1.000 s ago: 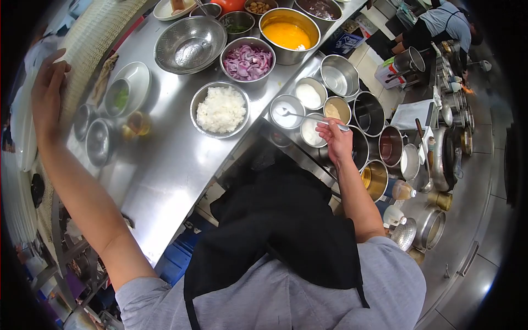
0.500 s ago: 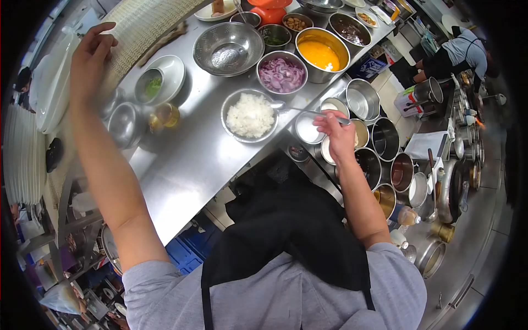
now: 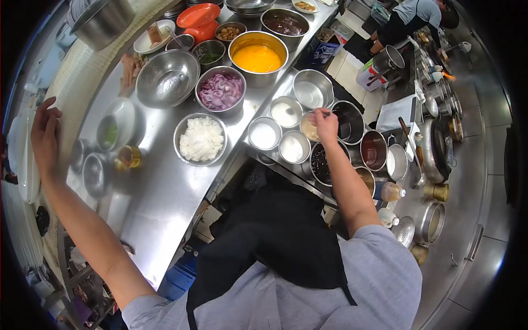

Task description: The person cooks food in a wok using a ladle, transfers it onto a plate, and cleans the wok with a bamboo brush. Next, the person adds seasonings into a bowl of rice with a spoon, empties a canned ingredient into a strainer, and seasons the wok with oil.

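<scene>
My right hand (image 3: 326, 127) is closed on a spoon at a small container of tan powder (image 3: 309, 130); most of the spoon is hidden. Around it stand containers of white powder, one (image 3: 286, 112) behind and another (image 3: 293, 147) in front. My left hand (image 3: 45, 136) is raised at the far left by the woven-covered shelf, fingers partly spread and holding nothing; whether it touches the shelf I cannot tell. On the steel counter (image 3: 159, 220) between my arms sits a metal bowl of white rice (image 3: 201, 139). Sliced purple onion (image 3: 220, 92) fills a bowl behind it.
A pot of yellow liquid (image 3: 256, 58), a perforated bowl (image 3: 168, 80) and orange dishes (image 3: 198, 16) stand farther back. Another person's hand (image 3: 130, 70) is at the counter's far side. Deep pots (image 3: 347, 121) crowd the right; another person (image 3: 412, 22) bends at the upper right.
My right hand has moved with the spoon from over the rice bowl to the tan powder container. The view has shifted, and another person's hand now shows across the counter.
</scene>
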Demonstrator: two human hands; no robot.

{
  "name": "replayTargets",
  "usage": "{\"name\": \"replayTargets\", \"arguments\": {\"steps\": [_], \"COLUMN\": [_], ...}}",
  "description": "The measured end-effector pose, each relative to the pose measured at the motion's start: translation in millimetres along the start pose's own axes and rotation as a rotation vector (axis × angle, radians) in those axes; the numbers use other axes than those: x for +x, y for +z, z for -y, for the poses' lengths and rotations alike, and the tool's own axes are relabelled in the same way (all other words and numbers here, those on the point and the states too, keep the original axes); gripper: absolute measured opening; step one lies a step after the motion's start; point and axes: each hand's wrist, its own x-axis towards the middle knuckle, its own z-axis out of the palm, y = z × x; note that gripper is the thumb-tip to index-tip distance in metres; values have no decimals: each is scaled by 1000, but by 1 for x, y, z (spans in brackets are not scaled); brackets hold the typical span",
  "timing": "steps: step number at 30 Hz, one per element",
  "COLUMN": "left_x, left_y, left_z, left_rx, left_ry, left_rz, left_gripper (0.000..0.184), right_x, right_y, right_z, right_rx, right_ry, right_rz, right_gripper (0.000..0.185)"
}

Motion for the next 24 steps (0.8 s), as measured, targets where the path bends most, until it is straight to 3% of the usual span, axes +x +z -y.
{"name": "replayTargets", "arguments": {"steps": [2,6,11,18,24], "left_x": [-1,0,0,-1,-2], "left_y": [0,1,-1,-2,1], "left_z": [-3,0,0,-1,-5], "left_rx": [-34,-83,-35,-62,-80], "left_ry": [-90,-71,-60,-87,-78], "left_rz": [4,-29,-42,-40,-51], "left_gripper": [32,31,32,30,30], "right_x": [6,9,12,4,-15], "right_y": [8,15,14,7,-12], "right_z": [-5,-9,-28,-29,-10], "right_rx": [-52,-20,308,440,561], "right_ry": [-16,10,135,258,209], "right_rz": [15,44,42,0,-2], "right_gripper": [19,18,18,16,19]}}
